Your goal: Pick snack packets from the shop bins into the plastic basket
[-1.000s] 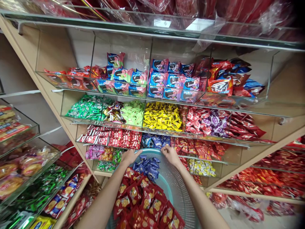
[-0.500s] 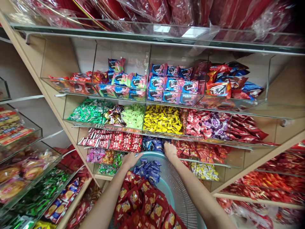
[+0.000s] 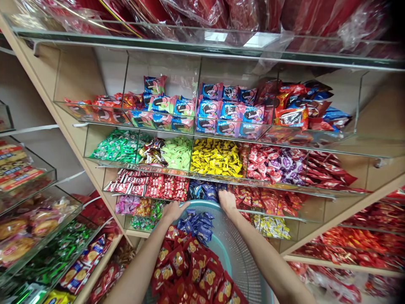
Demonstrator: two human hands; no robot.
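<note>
A teal plastic basket (image 3: 227,249) is in front of me at the bottom centre. Red packets with an orange-slice print (image 3: 190,270) fill its near part, and small dark blue packets (image 3: 198,226) lie by the far rim. My left hand (image 3: 172,211) is closed over the basket's far left rim, its thumb along the edge. My right hand (image 3: 227,199) is curled at the front of a lower shelf bin, close to the blue wrapped sweets (image 3: 204,191) and just past the rim. Its fingertips are hidden, so what they hold does not show.
Glass-fronted shelves rise ahead, with yellow sweets (image 3: 217,158), green sweets (image 3: 115,145) and blue cookie packs (image 3: 209,107). A glass shelf edge (image 3: 202,179) runs just above my hands. Side shelves hold cakes (image 3: 23,228) at left and red packets (image 3: 348,240) at right.
My right hand has shifted very slightly to the right at the bin front. My left hand, the basket and its packets look the same.
</note>
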